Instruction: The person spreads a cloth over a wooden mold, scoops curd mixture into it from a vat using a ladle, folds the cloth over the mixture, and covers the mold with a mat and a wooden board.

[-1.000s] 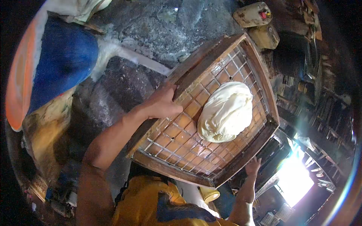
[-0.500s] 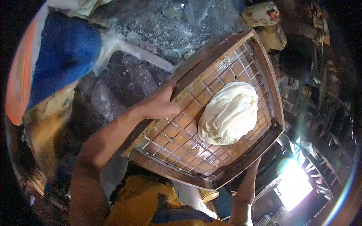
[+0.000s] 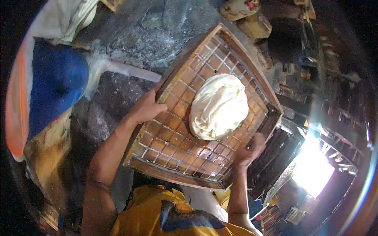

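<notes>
A wooden tray [image 3: 151, 169] with raised sides and a pale grid of lines over its brown bottom is held up at a tilt before me. Near its middle rests a white, wrinkled, cloth-like bundle [image 3: 219, 108]. My left hand [image 3: 149, 107] is closed over the left side of the tray, thumb on the inside and the other fingers hidden behind the rim. At the right side, my right hand [image 3: 250, 152] curls over the rim with its fingers inside. Neither hand touches the bundle.
On the left stands a blue container [image 3: 59, 84] beside an orange-edged shape [image 3: 17, 102]. Beyond the tray lies a rough grey floor with a pale ridge [image 3: 130, 70]. Two stained jugs [image 3: 241, 8] lie at the top. Bright light enters through an opening [image 3: 313, 171] at right.
The tray, with the bundle on it, has shifted left in view. My right hand, earlier mostly hidden behind the tray, now shows over its right rim. My left hand keeps its grip.
</notes>
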Demonstrator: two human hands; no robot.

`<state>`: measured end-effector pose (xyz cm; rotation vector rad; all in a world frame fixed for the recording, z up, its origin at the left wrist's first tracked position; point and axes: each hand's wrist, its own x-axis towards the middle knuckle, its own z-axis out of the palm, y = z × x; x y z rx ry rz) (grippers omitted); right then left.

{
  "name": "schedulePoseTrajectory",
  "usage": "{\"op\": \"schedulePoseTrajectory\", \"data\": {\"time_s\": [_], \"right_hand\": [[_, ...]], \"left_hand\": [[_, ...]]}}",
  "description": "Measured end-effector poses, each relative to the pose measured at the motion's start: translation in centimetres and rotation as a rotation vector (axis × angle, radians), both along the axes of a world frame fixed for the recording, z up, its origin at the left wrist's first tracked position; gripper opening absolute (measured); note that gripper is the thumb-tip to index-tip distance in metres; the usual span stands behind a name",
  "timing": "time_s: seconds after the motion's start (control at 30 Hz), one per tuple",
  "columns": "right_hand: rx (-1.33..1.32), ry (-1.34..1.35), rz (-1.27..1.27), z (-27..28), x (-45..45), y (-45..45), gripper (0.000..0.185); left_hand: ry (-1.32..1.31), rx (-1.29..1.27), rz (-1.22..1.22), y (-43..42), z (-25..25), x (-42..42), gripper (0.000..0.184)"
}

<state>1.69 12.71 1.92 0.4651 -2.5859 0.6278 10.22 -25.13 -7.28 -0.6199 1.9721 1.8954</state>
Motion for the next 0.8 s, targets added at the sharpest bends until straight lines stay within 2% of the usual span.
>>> {"op": "schedulePoseTrajectory", "data": {"time_s": [0.03,0.1,0.17,0.23,0.27,0.3,0.37,0.4,0.43,0.47,0.53,0.57,0.67,0.7,0.73,0.77,0.8], "right_hand": [[0.336,0.109,0.178,-2.1,2.0,-1.3,0.037],[0.315,-0.210,0.444,-1.1,4.2,-7.5,0.042],[0.458,-0.105,0.560,-5.6,4.3,-6.4,0.041],[0.590,-0.054,0.603,-6.7,2.2,-6.5,0.038],[0.454,-0.033,0.536,-6.3,1.5,-7.1,0.036],[0.317,-0.012,0.466,-4.1,1.0,-8.8,0.033],[-0.057,-0.043,0.387,-2.0,-0.3,-9.2,0.026],[-0.167,-0.120,0.268,-0.8,-1.0,-8.5,0.022],[-0.179,-0.119,0.163,2.2,-1.1,-8.5,0.024],[-0.194,-0.114,0.056,5.7,-1.0,-8.5,0.026],[-0.570,0.145,0.159,9.7,-1.5,-7.5,0.021],[-0.601,0.206,0.113,12.6,-0.7,-6.7,0.020],[-0.676,0.385,0.092,19.9,2.2,-4.2,0.025],[-0.629,0.453,0.137,21.0,3.3,-2.5,0.027],[-0.485,0.495,-0.040,23.5,5.6,-2.5,0.029],[-0.628,0.521,-0.032,24.4,7.6,-1.5,0.030],[-0.770,0.550,-0.018,25.3,9.7,-0.4,0.031]], "left_hand": [[0.007,0.008,0.007,-0.2,-0.2,-0.1,0.075],[0.006,0.005,0.046,-0.1,-0.5,-0.4,0.078],[0.002,-0.036,0.111,-0.2,-0.8,-0.8,0.080],[-0.068,-0.191,0.061,-0.6,-0.5,-1.1,0.085],[-0.096,-0.272,0.045,-0.8,-0.8,-1.5,0.087],[-0.052,-0.359,0.103,-0.6,-3.0,-1.3,0.094],[0.191,-0.713,0.072,-0.4,-1.2,-1.5,0.097],[0.317,-0.885,0.060,-0.1,-0.1,-1.5,0.099],[0.368,-0.913,-0.003,0.4,2.1,-1.7,0.101],[0.471,-0.873,-0.046,1.2,2.9,-2.3,0.103],[0.673,-0.791,-0.139,2.9,4.2,-3.7,0.106],[0.676,-0.714,-0.208,4.4,5.0,-4.6,0.118],[0.879,-0.592,-0.231,10.5,8.7,-7.6,0.128],[0.965,-0.584,-0.203,13.2,9.9,-8.5,0.127],[1.051,-0.572,-0.174,16.1,10.9,-9.3,0.125],[1.135,-0.552,-0.148,19.1,12.1,-9.8,0.124],[1.164,-0.501,-0.068,22.1,13.4,-10.2,0.111]]}}
